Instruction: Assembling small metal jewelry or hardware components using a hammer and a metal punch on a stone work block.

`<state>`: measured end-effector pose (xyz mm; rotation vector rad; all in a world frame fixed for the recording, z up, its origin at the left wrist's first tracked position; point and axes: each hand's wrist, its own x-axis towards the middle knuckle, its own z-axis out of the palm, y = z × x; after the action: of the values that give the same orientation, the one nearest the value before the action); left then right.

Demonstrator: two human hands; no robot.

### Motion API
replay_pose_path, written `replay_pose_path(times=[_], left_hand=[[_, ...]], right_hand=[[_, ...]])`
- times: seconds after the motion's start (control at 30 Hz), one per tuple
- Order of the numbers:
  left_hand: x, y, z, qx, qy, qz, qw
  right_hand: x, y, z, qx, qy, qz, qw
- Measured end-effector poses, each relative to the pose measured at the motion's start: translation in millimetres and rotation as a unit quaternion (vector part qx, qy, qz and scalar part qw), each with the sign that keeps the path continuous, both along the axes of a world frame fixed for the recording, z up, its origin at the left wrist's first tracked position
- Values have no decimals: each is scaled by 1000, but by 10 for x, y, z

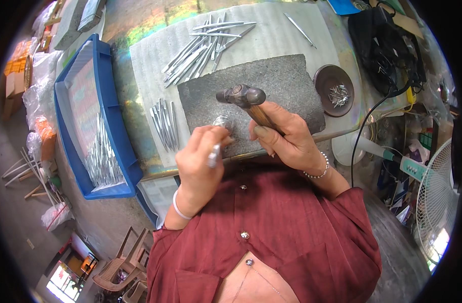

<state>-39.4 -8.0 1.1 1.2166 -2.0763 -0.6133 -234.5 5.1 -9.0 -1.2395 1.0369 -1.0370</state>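
My right hand (291, 132) is wrapped round the wooden handle of a ball-peen hammer (242, 96), whose dark metal head is raised over a dark grey slab (271, 76). My left hand (200, 156) is closed on a slim, shiny metal piece (214, 155) and held over the slab's near left edge. Motion blurs its fingers, so the piece's full shape is unclear. Beside those fingertips, a small round shiny metal thing (222, 120) shows on the slab. A brown round dish (319, 80) with small silver pins stands right of the slab.
Slim silver metal pieces lie in a loose pile (200, 50) and a smaller bunch (164, 123) on a white foam sheet (145, 55). One piece (300, 30) lies apart. Many more fill a blue tray (102, 76) at left. A black cable (361, 132) and a fan (435, 197) are at right.
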Motion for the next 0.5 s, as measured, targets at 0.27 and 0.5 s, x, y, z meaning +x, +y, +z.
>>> replay_pose_path(times=[0.27, 0.5], left_hand=[[62, 36, 60, -30, -45, -79, 995], [95, 7, 61, 72, 61, -66, 993]], right_hand=[[193, -267, 602, -229, 4, 134, 964], [303, -285, 698, -333, 209, 144, 908]])
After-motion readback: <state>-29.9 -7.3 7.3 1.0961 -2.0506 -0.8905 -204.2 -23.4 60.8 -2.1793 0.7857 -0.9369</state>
